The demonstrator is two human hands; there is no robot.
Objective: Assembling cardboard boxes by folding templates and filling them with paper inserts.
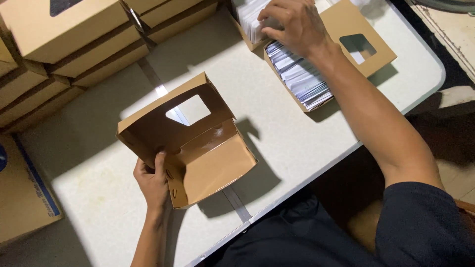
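My left hand [152,182] grips the near corner of an open brown cardboard box [217,165], tilted above the white table [99,198]. Its lid [153,126] stands up and has a rectangular window cut in it. My right hand [293,24] reaches to the far side of the table, fingers resting on a stack of white paper sheets [301,76] that fills another open brown box. That box's lid [354,34], with a window too, lies open to the right.
Several closed brown boxes [74,44] are stacked at the table's far left. A larger cardboard carton [20,198] sits at the left edge. More white sheets [250,17] stand in a box behind my right hand. The table's near edge [307,180] runs diagonally.
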